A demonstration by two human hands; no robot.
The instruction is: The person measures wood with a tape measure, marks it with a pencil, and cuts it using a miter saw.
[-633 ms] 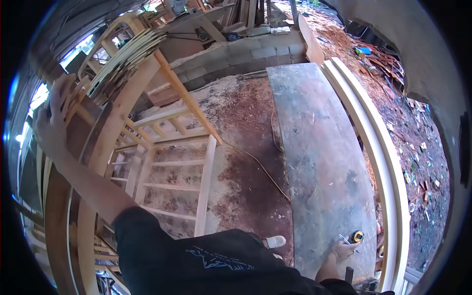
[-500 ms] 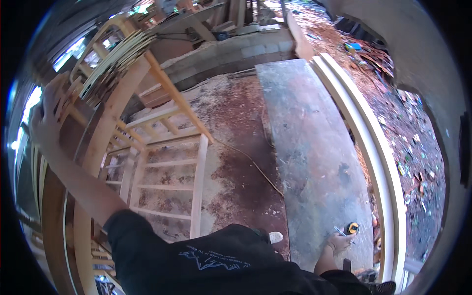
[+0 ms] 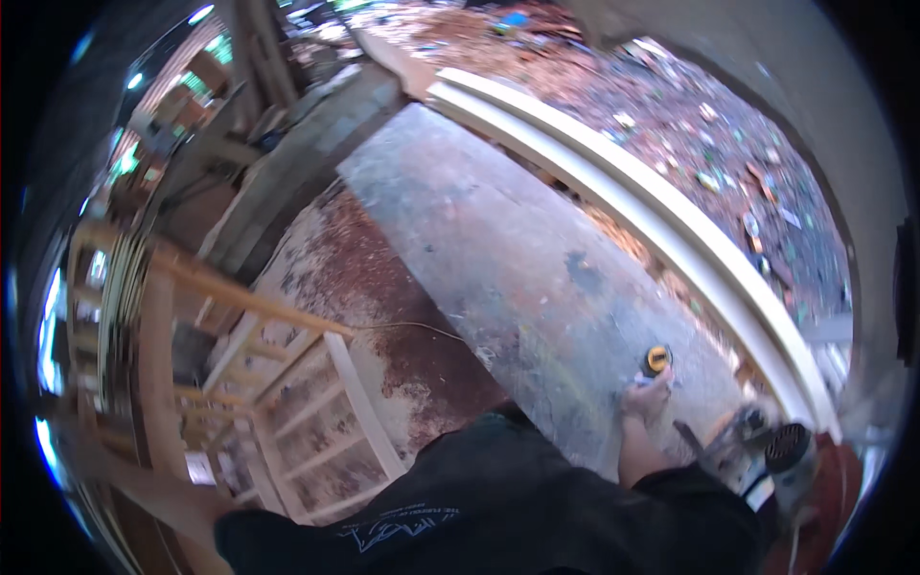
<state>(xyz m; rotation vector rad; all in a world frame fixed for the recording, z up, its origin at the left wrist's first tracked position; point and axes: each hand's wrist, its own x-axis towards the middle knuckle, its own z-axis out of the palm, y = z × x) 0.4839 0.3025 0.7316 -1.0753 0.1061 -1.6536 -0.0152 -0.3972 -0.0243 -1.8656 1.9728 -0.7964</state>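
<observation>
My right hand (image 3: 647, 395) is closed on a yellow-and-black tape measure (image 3: 656, 360), with a slim pale pen held along with it, low over the near right part of the grey, stained board surface (image 3: 479, 249). My left arm (image 3: 163, 489) reaches out to the far left beside upright timber (image 3: 158, 364); the hand at its end is smeared and dark, so its fingers cannot be made out. A pale slatted wooden frame (image 3: 364, 412) lies to the left of the board surface.
Long cream beams (image 3: 613, 201) run along the board's right side. A power tool (image 3: 788, 450) stands at the near right. A block wall (image 3: 287, 182) is at the back, a cord (image 3: 412, 326) crosses the sawdust-covered floor, and rubble (image 3: 709, 163) lies outside on the right.
The view has swung right, bringing the power tool into sight. My left arm has moved lower in the picture; my right hand, still holding the tape measure and pen, appears higher.
</observation>
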